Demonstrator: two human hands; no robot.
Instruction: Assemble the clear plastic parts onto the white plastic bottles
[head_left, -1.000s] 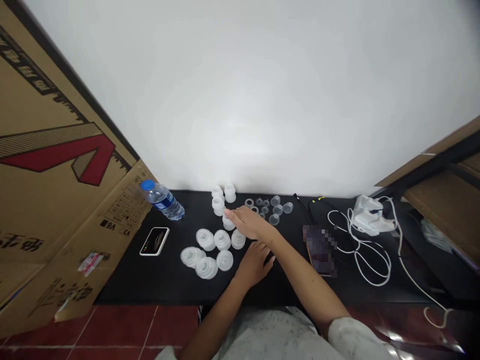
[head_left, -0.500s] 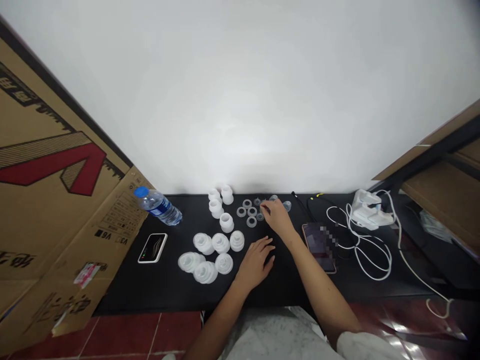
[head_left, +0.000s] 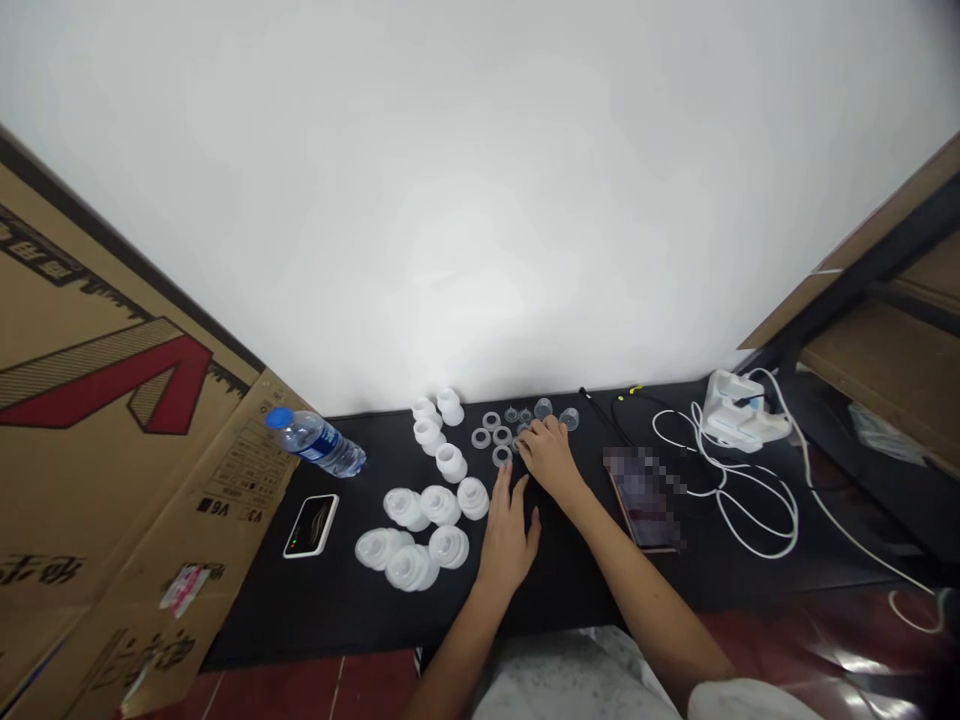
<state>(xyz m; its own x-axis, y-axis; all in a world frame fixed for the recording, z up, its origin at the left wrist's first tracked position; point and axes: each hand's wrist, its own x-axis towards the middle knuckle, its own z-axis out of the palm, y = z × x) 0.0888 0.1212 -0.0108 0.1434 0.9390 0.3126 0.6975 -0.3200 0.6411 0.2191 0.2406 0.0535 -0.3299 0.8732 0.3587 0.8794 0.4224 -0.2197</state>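
Observation:
My left hand (head_left: 510, 540) lies over the black table with its fingers stretched out and apart. Its fingertips reach the near edge of a translucent ring (head_left: 502, 457), and it holds nothing. Fingers bent down and close together, my right hand (head_left: 553, 458) is at the small clear parts. Whatever is under its fingertips is mostly hidden. Several more rings (head_left: 481, 438) lie to its left. Beyond it are small clear valve-like pieces (head_left: 511, 413) and two clear domed pieces (head_left: 569, 419). White plastic collars (head_left: 451, 462) and wider translucent-white pieces (head_left: 443, 505) stand left of my hands.
A blue-capped water bottle (head_left: 319, 443) leans at the left by a cardboard box (head_left: 112, 480). Nearer lies a white-framed device (head_left: 311, 526). On the right are a phone (head_left: 641, 500), a white charger block (head_left: 742, 410) and looped white cable (head_left: 720, 490). A white wall rises behind the table.
My left hand has moved forward to the rings, its fingers straighter. My right hand has come slightly nearer, uncovering some clear pieces behind it. The whole view has tilted a little.

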